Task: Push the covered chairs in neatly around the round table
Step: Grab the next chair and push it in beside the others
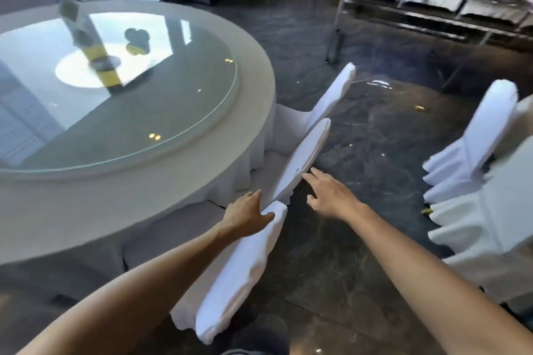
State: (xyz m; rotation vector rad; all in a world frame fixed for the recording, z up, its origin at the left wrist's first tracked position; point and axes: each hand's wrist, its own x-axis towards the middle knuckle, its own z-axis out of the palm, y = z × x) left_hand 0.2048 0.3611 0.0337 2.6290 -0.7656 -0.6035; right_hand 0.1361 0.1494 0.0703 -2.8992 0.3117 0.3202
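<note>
- Our left hand (248,215) grips the near chair's (242,271) backrest top, beside the round tabletop (173,181).
- Right hand (328,196), fingers spread, touches the middle chair (302,161).
- Covers look soft and slippery; we'd hold the stiff back frame.

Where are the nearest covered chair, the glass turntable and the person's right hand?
nearest covered chair (245,265), head view, white backrest cover.
glass turntable (161,112), head view, glass surface.
right hand (328,196), head view, back of hand.

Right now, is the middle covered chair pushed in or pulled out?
Pushed in: the middle chair has its seat against the tablecloth.
</note>
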